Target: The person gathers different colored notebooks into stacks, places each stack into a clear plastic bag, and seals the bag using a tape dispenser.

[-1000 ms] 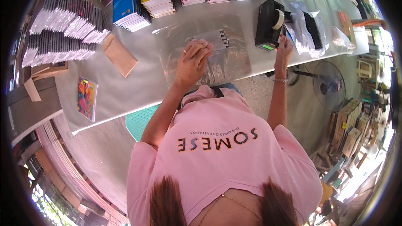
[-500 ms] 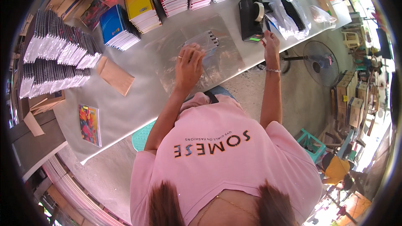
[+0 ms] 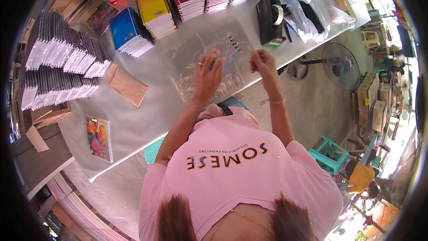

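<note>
My left hand [image 3: 208, 72], a ring on one finger, has its fingers curled down on clear plastic bags [image 3: 180, 78] lying flat near the table's front edge. It grips the plastic at the fingertips. Beside it, a row of short black marks [image 3: 233, 43] shows on the clear plastic; what they belong to is hard to make out. My right hand [image 3: 266, 67], slightly blurred, is held just right of the bags with its fingers pinched together. Anything between them is too small to see. A black tape dispenser [image 3: 266, 24] with a pale roll stands beyond that hand.
Notebook stacks, including a blue one [image 3: 129, 31] and a yellow one [image 3: 156, 13], line the table's far side. Bagged notebooks [image 3: 67, 80] are piled at left. A brown envelope [image 3: 127, 85], colourful notebook [image 3: 99, 138] and blue pen [image 3: 288, 32] lie about. A fan [image 3: 341, 66] stands right.
My right hand has moved left from beside the tape dispenser to the edge of the plastic bags. The left hand stays on the plastic. The view has shifted slightly.
</note>
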A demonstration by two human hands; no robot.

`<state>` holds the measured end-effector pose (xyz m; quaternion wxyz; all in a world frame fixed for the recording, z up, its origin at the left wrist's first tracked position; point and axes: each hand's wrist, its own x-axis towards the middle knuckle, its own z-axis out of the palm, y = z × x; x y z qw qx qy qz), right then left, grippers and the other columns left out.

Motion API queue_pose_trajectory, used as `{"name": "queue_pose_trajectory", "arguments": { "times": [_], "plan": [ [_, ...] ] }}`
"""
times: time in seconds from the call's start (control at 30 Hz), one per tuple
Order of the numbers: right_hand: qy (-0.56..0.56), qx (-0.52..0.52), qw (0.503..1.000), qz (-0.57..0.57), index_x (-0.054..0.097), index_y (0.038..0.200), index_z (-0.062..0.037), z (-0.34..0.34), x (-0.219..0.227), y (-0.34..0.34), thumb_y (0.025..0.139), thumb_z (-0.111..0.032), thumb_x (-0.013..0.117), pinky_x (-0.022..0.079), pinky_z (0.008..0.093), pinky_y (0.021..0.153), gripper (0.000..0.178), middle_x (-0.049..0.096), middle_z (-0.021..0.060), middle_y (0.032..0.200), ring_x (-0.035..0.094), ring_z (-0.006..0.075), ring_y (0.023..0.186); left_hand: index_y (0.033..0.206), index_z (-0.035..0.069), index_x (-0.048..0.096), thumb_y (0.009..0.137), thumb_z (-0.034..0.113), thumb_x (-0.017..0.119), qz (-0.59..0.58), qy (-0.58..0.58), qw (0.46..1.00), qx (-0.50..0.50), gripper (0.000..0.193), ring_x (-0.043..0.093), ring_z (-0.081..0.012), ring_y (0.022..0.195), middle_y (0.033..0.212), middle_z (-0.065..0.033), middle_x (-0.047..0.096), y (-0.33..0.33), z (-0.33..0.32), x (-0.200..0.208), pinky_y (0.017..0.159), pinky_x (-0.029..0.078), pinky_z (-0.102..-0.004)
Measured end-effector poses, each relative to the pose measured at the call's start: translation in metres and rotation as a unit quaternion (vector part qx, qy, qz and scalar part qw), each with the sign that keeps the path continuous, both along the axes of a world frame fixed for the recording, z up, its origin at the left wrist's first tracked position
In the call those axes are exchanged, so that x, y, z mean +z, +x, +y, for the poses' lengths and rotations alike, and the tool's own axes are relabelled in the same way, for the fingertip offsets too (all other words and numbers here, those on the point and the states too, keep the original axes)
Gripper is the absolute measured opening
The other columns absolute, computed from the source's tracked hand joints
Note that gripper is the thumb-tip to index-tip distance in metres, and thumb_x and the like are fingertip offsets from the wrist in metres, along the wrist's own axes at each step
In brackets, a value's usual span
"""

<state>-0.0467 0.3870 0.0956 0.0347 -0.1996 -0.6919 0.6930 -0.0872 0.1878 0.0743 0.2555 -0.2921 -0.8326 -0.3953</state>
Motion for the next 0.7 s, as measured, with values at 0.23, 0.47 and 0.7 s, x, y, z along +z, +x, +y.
{"name": "queue_pose_trajectory", "arguments": {
  "times": [0.23, 0.47, 0.7],
  "plan": [
    [0.041, 0.010, 0.999, -0.012, 0.059, 0.084, -0.0016, -0.066, 0.028, -0.016, 0.089, -0.018, 0.066, 0.041, 0.0205, 0.047, 0.019, 0.059, 0.0010, 0.066, 0.052, 0.0052, 0.054, 0.085, 0.006, 0.058, 0.078, 0.003, 0.068, -0.011, 0.012, 1.000, -0.002, 0.012, 0.059, -0.0266, 0.103, 0.099, -0.0074, 0.059, 0.000, 0.001, 0.003, 0.093, 0.049, -0.0405],
    [0.095, 0.023, 0.995, -0.031, 0.060, 0.079, 0.0006, -0.061, 0.020, -0.020, 0.086, -0.018, 0.070, 0.042, 0.0215, 0.046, 0.022, 0.063, 0.0037, 0.065, 0.054, 0.0060, 0.052, 0.108, 0.011, 0.061, 0.077, 0.004, 0.067, -0.049, 0.015, 0.998, -0.031, 0.033, 0.054, -0.0276, 0.114, 0.113, -0.0060, 0.057, -0.003, -0.001, -0.001, 0.097, 0.044, -0.0423],
    [0.051, 0.003, 0.999, 0.009, 0.057, 0.074, 0.0002, -0.064, 0.013, -0.019, 0.085, -0.019, 0.071, 0.042, 0.0221, 0.045, 0.026, 0.062, 0.0034, 0.061, 0.054, 0.0068, 0.052, 0.138, 0.017, 0.047, 0.080, 0.014, 0.065, -0.132, -0.116, 0.984, 0.024, 0.061, 0.029, -0.0306, 0.138, 0.146, -0.0111, 0.036, 0.011, -0.004, 0.028, 0.114, 0.016, -0.0515]
  ]
}}
